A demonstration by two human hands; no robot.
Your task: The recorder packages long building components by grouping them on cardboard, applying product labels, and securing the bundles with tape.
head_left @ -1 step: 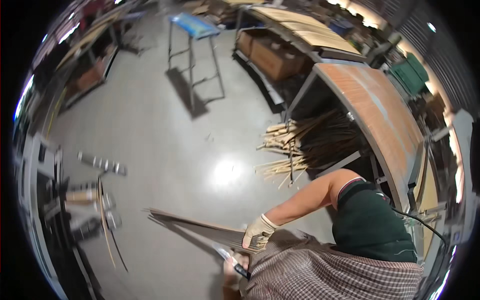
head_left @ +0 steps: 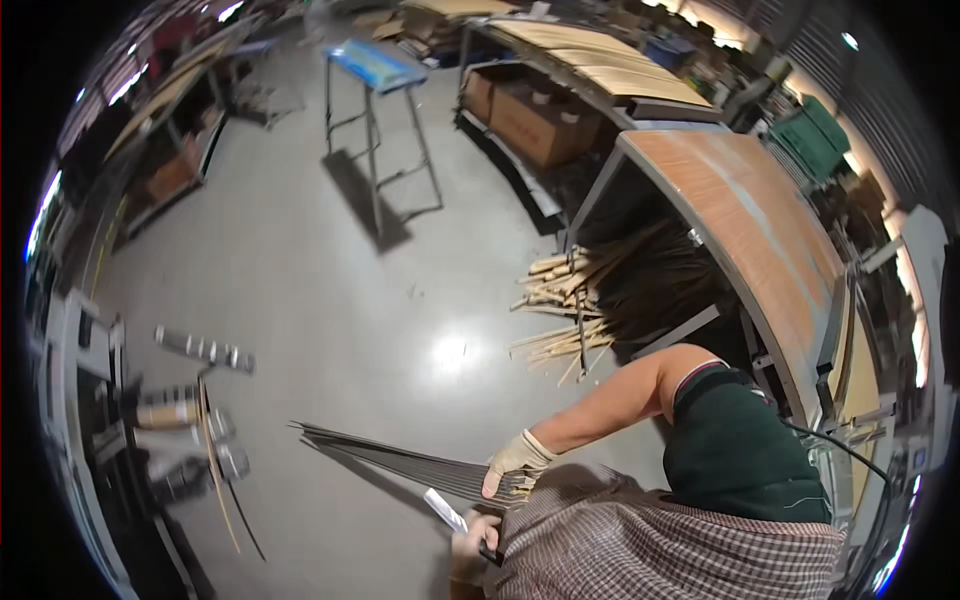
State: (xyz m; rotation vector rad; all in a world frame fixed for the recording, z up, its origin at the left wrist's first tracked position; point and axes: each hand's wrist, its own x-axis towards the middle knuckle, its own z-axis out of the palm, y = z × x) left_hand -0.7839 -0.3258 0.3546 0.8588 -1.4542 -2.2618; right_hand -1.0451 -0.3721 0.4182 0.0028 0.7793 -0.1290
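My right hand (head_left: 515,468), in a pale work glove, closes on one end of a bundle of long thin dark strips (head_left: 400,458). The strips reach out to the left over the floor, fanned slightly apart, and their near ends lie against my checked apron (head_left: 640,540). Just below, my left hand (head_left: 474,540) is wrapped round the black handle of a knife (head_left: 447,511). Its bright blade points up and left, close beside the strips. I cannot tell whether blade and strips touch.
On the right stands a wood-topped table (head_left: 740,190), with a pile of wooden sticks (head_left: 565,295) beneath it. Cardboard boxes (head_left: 545,120) sit under the farther bench. A blue-topped stand (head_left: 375,65) is ahead. Metal machinery (head_left: 75,340) and rollers (head_left: 205,350) line the left.
The strip bundle has turned slightly, from a brownish broad side to darker, separate edges. The knife blade has tilted and shows brighter; my left hand has shifted slightly down. The gloved hand stays almost still.
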